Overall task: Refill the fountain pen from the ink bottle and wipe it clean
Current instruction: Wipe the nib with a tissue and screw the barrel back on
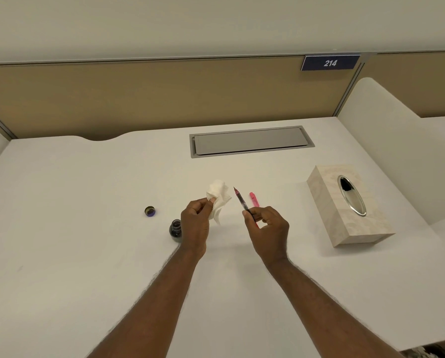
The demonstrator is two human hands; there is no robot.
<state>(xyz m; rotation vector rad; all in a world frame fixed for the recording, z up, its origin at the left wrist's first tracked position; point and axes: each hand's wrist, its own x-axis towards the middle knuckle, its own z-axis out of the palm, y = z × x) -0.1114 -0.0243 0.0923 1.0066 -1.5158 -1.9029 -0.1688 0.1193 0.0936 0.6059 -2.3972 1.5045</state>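
My right hand (266, 227) pinches the fountain pen (240, 200) by its lower end, nib pointing up and away, above the desk's middle. My left hand (195, 223) holds a crumpled white tissue (219, 197) just left of the pen, a small gap between them. The open ink bottle (175, 229), dark with ink, stands on the desk right beside my left wrist. Its cap (149, 211) lies upturned further left. A pink pen cap (253, 198) rests on the desk behind my right hand.
A pale tissue box (345, 208) with an oval metal slot sits at the right. A grey cable hatch (250, 142) is set into the white desk (87, 254) at the back. Tan partitions close off the far side.
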